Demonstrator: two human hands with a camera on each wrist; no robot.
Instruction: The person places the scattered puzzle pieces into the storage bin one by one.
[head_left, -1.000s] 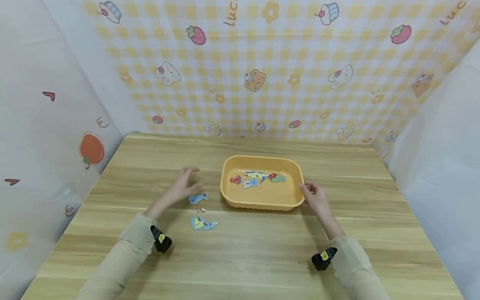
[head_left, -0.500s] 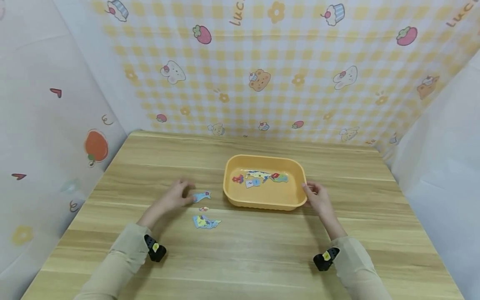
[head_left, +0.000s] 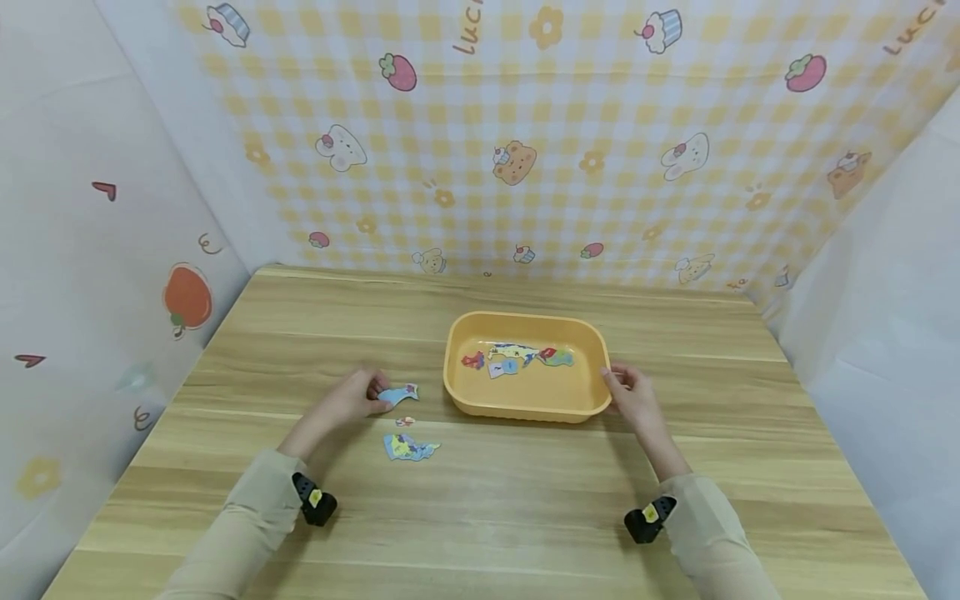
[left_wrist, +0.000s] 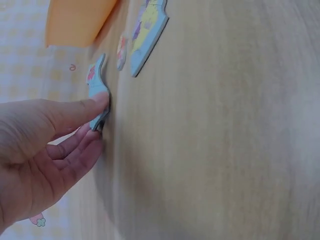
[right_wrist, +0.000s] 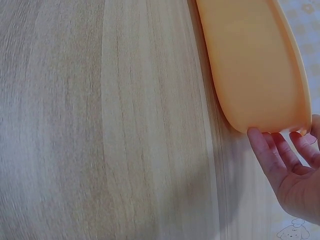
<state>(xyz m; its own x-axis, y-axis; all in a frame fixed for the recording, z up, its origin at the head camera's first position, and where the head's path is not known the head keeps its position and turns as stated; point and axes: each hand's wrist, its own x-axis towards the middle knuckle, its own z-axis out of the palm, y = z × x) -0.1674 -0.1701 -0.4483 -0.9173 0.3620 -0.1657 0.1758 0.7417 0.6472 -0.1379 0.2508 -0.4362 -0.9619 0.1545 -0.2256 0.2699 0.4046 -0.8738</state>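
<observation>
At the left of the table my left hand (head_left: 347,400) pinches one end of a flat, light-blue puzzle piece (head_left: 401,394) between thumb and fingers. The left wrist view has the thumb on top of this piece (left_wrist: 96,90) and the fingertips at its lower end, close to the tabletop. A small red-and-white piece (head_left: 405,422) and a larger blue-yellow, map-like piece (head_left: 409,448) lie just in front of it. My right hand (head_left: 634,398) grips the right end of a yellow plastic tray (head_left: 525,410), thumb at the rim and fingers against the outer wall.
Inside the tray lie several flat pieces, among them a red one (head_left: 473,360), a yellow-and-blue one (head_left: 513,352) and a pale blue one (head_left: 502,368). Behind the wooden table (head_left: 495,517) hangs a checkered cloth (head_left: 450,108).
My left hand has come down onto the blue puzzle piece and now pinches it; earlier its fingers were spread above it. My right hand has stayed at the tray.
</observation>
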